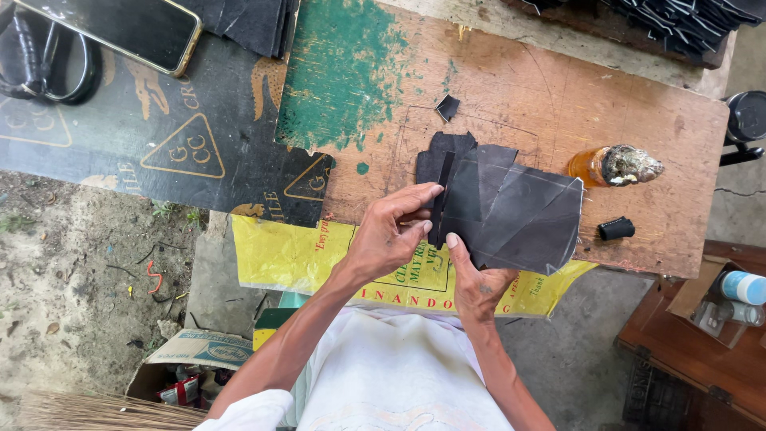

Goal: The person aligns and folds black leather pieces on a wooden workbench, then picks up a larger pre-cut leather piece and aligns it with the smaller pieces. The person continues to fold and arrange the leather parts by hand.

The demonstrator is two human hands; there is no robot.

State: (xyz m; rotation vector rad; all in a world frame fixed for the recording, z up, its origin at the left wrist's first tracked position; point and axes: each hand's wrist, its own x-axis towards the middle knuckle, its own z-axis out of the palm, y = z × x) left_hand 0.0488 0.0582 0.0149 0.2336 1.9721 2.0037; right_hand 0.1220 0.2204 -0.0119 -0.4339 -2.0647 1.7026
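A stack of dark grey-black cut leather pieces lies on a worn wooden board. My left hand pinches a narrow black strip against the left edge of the pieces, thumb and fingers closed on it. From below, my right hand presses its thumb on the lower left edge of the same pieces. A small black scrap lies farther up the board.
An orange glue bottle with a crusted tip lies at the right, a small black cap below it. A phone and scissors rest on a black sheet at the upper left. More black pieces are stacked at the top right. Yellow plastic hangs over the near edge.
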